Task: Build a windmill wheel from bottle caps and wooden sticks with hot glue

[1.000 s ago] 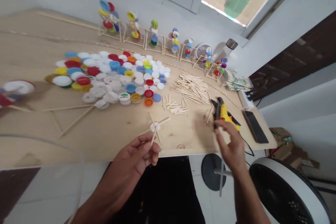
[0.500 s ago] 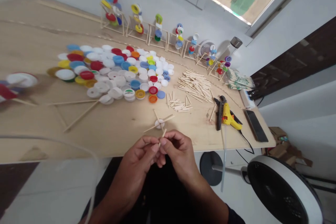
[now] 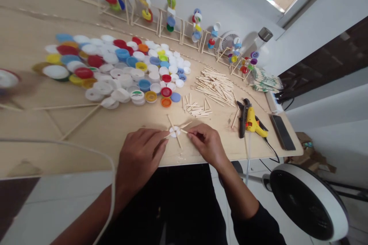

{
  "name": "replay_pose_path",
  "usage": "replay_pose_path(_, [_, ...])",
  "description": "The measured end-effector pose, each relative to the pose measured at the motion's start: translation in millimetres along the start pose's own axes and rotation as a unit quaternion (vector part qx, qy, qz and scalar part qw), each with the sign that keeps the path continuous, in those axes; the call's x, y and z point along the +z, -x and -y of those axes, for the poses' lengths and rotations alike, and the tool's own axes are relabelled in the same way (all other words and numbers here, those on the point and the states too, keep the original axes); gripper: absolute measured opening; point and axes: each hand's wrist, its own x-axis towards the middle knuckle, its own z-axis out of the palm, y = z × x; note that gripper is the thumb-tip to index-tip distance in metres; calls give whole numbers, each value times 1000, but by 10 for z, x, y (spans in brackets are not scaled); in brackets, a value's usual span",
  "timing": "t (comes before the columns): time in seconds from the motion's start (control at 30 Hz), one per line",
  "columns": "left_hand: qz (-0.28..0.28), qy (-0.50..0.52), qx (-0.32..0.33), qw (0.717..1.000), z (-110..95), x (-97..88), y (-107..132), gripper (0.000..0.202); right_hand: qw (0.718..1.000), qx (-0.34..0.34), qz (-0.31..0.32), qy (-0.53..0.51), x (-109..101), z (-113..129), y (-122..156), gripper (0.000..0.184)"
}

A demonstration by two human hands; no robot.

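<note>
A white bottle cap lies near the table's front edge with thin wooden sticks fixed across it like spokes. My left hand is closed at the left side of the cap, its fingertips pinching the end of one spoke. From the other side, my right hand pinches a short wooden stick between thumb and fingers. The tip of that stick reaches the cap's right rim; whether it touches, I cannot tell. Short cut sticks lie just beyond, and a heap of longer sticks is behind them.
Many coloured bottle caps spread over the left half. A yellow glue gun and a phone lie at the right. Stick frames with caps line the wall. A pale cable hangs at lower left.
My hands have moved apart and forward from in front of my lap to either side of the cap. The short stick went with my right hand; my left now grips a spoke. The view shifted slightly.
</note>
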Motion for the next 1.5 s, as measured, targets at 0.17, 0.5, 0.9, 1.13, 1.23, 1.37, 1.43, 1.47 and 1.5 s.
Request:
replay_pose_path(0.17, [9,-11,12,1000,5,-15,1,15,999,-14,30,29,-44,23,-40,11])
replay_pose_path(0.5, [14,-1,-17,1000,9,7,15,16,998,-2,46,37,-38,27,-87,12])
replay_pose_path(0.9, [30,19,-34,999,14,0,22,17,998,4,54,28,-52,31,-83,11])
replay_pose_path(1.13, [25,9,-16,1000,7,4,4,16,998,-4,52,36,-45,37,-100,11])
replay_pose_path(1.23, [22,12,-20,999,10,5,8,17,998,-2,57,42,-41,37,-104,12])
replay_pose_path(1.37, [24,13,-24,999,9,4,16,18,997,-3,59,44,-41,42,-108,11])
replay_pose_path(1.43, [25,15,-25,999,10,5,19,18,997,-4,59,43,-41,45,-112,11])
replay_pose_path(1.47, [27,17,-28,999,12,7,21,18,997,-3,59,43,-40,45,-113,12])
replay_pose_path(1.5, [29,19,-32,999,15,8,23,19,997,-2,60,44,-39,45,-114,12])
